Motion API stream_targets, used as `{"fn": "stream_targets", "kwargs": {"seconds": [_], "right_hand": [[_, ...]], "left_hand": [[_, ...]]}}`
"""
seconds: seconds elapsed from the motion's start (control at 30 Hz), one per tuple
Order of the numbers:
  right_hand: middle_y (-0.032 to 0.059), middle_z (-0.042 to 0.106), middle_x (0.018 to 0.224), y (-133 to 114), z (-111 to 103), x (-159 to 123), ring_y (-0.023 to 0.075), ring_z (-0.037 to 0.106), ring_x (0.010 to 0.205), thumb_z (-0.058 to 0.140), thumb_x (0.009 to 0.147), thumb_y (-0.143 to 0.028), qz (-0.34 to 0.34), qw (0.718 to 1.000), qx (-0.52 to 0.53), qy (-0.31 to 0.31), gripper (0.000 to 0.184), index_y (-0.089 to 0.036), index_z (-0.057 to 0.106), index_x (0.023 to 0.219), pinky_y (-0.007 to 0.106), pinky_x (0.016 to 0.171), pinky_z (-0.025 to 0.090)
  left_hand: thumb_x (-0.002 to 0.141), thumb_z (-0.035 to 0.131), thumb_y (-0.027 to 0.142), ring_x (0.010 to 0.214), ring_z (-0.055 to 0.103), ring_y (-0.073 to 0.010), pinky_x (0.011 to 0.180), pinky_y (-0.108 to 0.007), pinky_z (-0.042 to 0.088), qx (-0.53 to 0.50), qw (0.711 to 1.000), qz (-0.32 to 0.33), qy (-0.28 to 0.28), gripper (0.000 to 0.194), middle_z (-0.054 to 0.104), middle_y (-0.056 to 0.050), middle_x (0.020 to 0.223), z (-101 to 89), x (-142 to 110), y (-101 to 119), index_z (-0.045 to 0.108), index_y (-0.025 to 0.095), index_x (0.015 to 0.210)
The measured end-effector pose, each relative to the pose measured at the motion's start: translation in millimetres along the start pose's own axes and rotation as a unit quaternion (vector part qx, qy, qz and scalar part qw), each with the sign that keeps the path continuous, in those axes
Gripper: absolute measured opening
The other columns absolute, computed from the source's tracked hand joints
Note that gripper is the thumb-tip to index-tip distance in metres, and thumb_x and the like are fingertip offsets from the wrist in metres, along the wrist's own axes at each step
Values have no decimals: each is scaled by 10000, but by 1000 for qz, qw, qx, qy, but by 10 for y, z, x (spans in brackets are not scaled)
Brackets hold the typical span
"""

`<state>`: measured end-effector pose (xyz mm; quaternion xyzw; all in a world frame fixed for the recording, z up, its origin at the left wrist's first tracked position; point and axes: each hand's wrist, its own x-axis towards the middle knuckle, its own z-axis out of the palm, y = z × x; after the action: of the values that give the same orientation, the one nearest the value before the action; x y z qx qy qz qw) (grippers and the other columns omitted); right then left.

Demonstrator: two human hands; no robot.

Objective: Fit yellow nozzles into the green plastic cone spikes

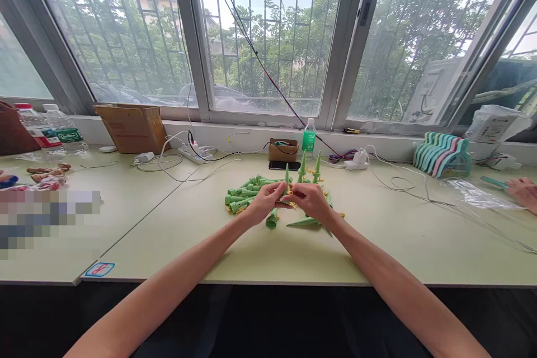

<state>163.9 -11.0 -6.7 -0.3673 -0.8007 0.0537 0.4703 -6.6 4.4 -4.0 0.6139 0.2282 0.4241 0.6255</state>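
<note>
While a green cone point(287, 174) is held between the left hand point(267, 201) and right hand point(312, 200), green tubes point(240, 205) are piled beside them.

The cones point(302, 169) are green, small pieces point(343, 215) yellow, the tabletop point(168, 224) pale yellow-green.

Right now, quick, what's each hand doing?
Left hand: closed, holding the green cone.
Right hand: curled in at the small yellow piece; whether it's gripping it, I can't tell.
</note>
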Motion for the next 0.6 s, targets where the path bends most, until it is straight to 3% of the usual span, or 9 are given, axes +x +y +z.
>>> {"fn": "stream_targets", "kwargs": {"seconds": [0.1,0.27,0.47,0.6], "right_hand": [[-31,435,531,18,17,-5,99,362,518,603,829,-552,7,1000,6,9,454,-184,507,582,244,555,363],[-54,398,511,3,28,2,100,383,506,627,817,-526,-6,999,50,20,421,-192,533,578,314,748,496],[-56,432,511,-38,17,13,90,373,495,645,818,-484,-11,998,68,16,416,-190,520,551,323,810,507],[-52,423,509,-32,23,9,91,365,507,645,811,-511,-1,998,54,13,443,-185,520,539,291,751,495]], "left_hand": [[787,628,549,681,557,-100,689,-272,563,-3,1000,-4,-1,469,603,-18,749,-3,-4,-3,677,137,1005],[800,623,532,725,584,-115,696,-267,553,-13,1000,-8,-13,480,633,-29,797,-5,-19,12,664,157,1098],[813,632,492,662,546,-82,707,-262,553,-44,998,-17,-29,431,599,-5,742,-27,-7,10,674,147,1068],[812,642,476,658,552,-81,722,-268,556,-57,997,-32,-30,414,593,-4,726,-38,-4,9,676,136,1047]]}}
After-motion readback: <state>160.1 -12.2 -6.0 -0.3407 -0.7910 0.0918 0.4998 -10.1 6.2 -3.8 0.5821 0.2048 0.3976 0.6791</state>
